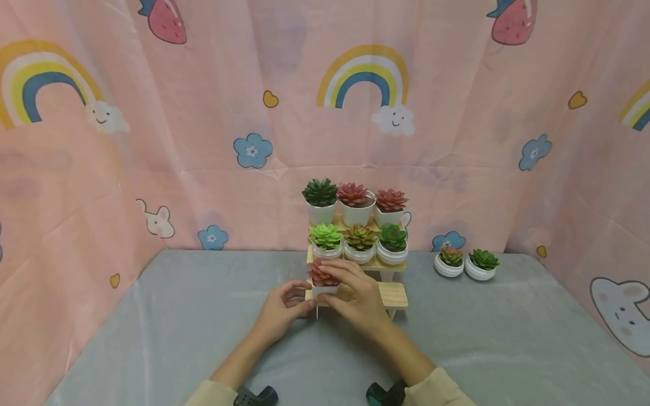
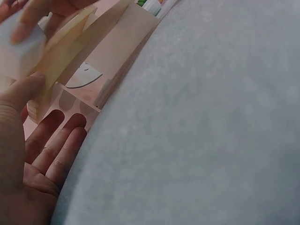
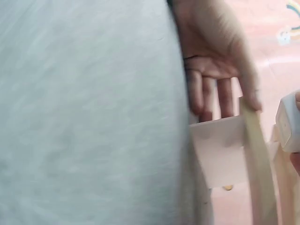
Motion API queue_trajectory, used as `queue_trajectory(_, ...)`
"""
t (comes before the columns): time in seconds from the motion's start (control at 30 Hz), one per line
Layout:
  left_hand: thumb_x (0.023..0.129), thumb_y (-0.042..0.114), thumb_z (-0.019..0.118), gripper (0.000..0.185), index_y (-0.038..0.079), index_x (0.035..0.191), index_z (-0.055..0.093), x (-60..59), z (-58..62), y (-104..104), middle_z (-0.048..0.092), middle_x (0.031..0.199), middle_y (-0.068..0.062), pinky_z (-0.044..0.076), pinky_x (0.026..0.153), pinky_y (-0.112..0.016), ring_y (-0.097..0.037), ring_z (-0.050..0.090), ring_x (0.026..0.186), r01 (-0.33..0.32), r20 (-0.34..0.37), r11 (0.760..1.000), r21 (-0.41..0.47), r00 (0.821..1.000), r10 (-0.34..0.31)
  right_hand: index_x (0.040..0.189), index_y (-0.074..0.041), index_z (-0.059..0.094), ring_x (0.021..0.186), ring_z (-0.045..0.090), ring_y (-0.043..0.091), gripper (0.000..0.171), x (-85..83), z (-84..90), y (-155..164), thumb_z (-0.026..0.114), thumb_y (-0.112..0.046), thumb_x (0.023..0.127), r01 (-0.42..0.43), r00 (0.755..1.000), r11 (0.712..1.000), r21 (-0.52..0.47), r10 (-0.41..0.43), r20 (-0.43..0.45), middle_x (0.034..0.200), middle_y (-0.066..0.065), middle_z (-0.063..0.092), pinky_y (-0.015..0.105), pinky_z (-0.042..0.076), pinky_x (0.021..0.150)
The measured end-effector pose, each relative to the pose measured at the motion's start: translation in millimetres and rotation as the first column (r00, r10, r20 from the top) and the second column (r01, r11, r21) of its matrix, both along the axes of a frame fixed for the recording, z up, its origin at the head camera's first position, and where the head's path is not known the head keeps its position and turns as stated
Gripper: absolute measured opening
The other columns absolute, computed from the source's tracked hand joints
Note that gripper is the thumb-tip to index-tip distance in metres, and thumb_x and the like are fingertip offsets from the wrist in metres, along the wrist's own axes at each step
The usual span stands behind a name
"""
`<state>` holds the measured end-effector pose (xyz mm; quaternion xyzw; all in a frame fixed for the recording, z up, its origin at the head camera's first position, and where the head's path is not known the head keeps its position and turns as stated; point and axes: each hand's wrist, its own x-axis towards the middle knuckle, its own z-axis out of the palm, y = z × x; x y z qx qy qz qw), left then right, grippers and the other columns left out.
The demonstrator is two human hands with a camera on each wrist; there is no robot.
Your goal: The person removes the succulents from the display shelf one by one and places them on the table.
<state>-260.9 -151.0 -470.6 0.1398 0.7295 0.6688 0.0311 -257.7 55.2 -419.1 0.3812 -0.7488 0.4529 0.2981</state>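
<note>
— Holding what, over there by the wooden stand [image 1: 393, 294]?

— Holding a small white pot with a red succulent [image 1: 323, 279], set on the left end of the lowest step. Left hand [image 1: 282, 307] curled against the near left side of that pot, thumb on the front edge of the step. Right hand [image 1: 355, 296] arched over from the right, fingers wrapped round the pot's top and far side. Both grips closed on it.

— Seen from the wrists too?

— Blurred, mostly. From the left wrist: palm and fingers of the left hand [image 2: 35, 154] under a pale wooden slat [image 2: 70, 54], grey cloth beside. From the right wrist: the left hand's fingers [image 3: 213, 70] behind the step's edge, a corner of white pot [image 3: 289, 123] at the far right.

— And on the rest of the stand?

— Middle step: three white pots, light green [image 1: 325, 241], brownish [image 1: 360, 243], dark green [image 1: 392, 244]. Top step: dark green [image 1: 320, 201], then two reddish ones [image 1: 358, 204] [image 1: 391, 207]. Well to the right on the grey desk [image 1: 152, 327], two more potted succulents [image 1: 449, 261] [image 1: 482, 264] side by side. Behind everything, a pink curtain [image 1: 203, 113] with rainbows, flowers and strawberries.
</note>
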Motion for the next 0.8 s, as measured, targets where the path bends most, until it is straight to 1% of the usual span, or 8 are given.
queue_trajectory(0.1,0.091,0.009,0.074,0.038,-0.002,0.125,0.061,0.8,1.2,0.6,0.068,0.115,-0.026,0.063,0.075,-0.030,-0.013,0.073,0.089,-0.003,-0.002,1.000,0.000,1.000,0.003,0.122,-0.008,0.072,0.119,0.065,0.022,0.052,3.6,10.7,0.9,0.088,0.000,0.073,0.003,1.000,1.000,-0.030,-0.003,-0.011,0.125,0.012,0.070,0.014,0.048,0.103)
queue_trajectory(0.27,0.090,0.008,0.075,0.038,-0.004,0.124,0.060,1.1,1.3,1.3,0.068,0.111,-0.025,0.063,0.074,-0.030,-0.012,0.072,0.086,-0.008,0.001,1.000,0.009,1.000,0.008,0.122,-0.006,0.071,0.119,0.067,0.016,0.053,9.7,28.9,4.1,0.088,0.002,0.072,0.015,0.999,0.997,-0.069,-0.017,-0.029,0.124,0.013,0.071,0.013,0.052,0.097)
queue_trajectory(0.37,0.090,0.008,0.075,0.038,-0.004,0.124,0.060,0.9,0.6,2.4,0.068,0.111,-0.025,0.063,0.074,-0.030,-0.011,0.072,0.085,-0.002,0.003,1.000,0.013,1.000,0.002,0.122,-0.006,0.072,0.120,0.066,0.014,0.054,13.7,39.6,8.9,0.088,0.004,0.071,0.017,0.998,0.997,-0.077,-0.021,-0.053,0.123,0.014,0.071,0.013,0.052,0.098)
queue_trajectory(0.43,0.090,0.008,0.075,0.039,-0.004,0.124,0.060,1.3,-0.3,3.2,0.068,0.112,-0.025,0.063,0.074,-0.029,-0.010,0.072,0.085,0.001,0.002,1.000,0.018,1.000,-0.001,0.121,-0.005,0.072,0.121,0.065,0.014,0.054,15.7,46.4,13.4,0.087,0.006,0.070,0.019,0.997,0.997,-0.076,-0.024,-0.071,0.124,0.015,0.070,0.015,0.051,0.101)
queue_trajectory(0.5,0.090,0.008,0.075,0.038,-0.004,0.123,0.060,1.3,-1.9,4.0,0.068,0.111,-0.025,0.063,0.074,-0.029,-0.009,0.072,0.084,0.000,0.006,1.000,0.023,1.000,0.000,0.122,-0.005,0.072,0.120,0.066,0.012,0.055,17.4,52.7,18.7,0.088,0.006,0.070,0.028,0.996,0.997,-0.067,-0.033,-0.083,0.124,0.015,0.070,0.015,0.051,0.100)
queue_trajectory(0.63,0.089,0.007,0.075,0.038,-0.003,0.123,0.061,2.3,-2.3,4.1,0.068,0.111,-0.025,0.062,0.072,-0.027,-0.009,0.072,0.081,-0.021,0.019,1.000,0.017,1.000,0.021,0.124,-0.005,0.071,0.120,0.064,0.006,0.058,19.6,62.2,34.0,0.088,0.007,0.069,0.075,0.995,0.995,-0.060,-0.079,-0.067,0.125,0.015,0.069,0.013,0.053,0.096)
queue_trajectory(0.7,0.089,0.007,0.076,0.039,-0.004,0.123,0.061,2.8,-1.4,3.2,0.068,0.111,-0.025,0.062,0.072,-0.027,-0.009,0.072,0.080,-0.023,0.017,1.000,0.017,1.000,0.022,0.124,-0.005,0.070,0.119,0.063,0.003,0.059,18.9,66.8,44.8,0.087,0.008,0.069,0.104,0.992,0.993,-0.063,-0.108,-0.068,0.125,0.017,0.069,0.012,0.053,0.094)
queue_trajectory(0.8,0.089,0.008,0.076,0.040,-0.004,0.124,0.060,1.8,-0.1,2.1,0.067,0.112,-0.026,0.063,0.073,-0.028,-0.008,0.072,0.080,-0.017,0.017,1.000,0.018,1.000,0.016,0.124,-0.004,0.070,0.119,0.063,-0.001,0.061,15.3,73.8,64.9,0.087,0.012,0.067,0.146,0.985,0.987,-0.069,-0.152,-0.084,0.124,0.018,0.069,0.012,0.053,0.095)
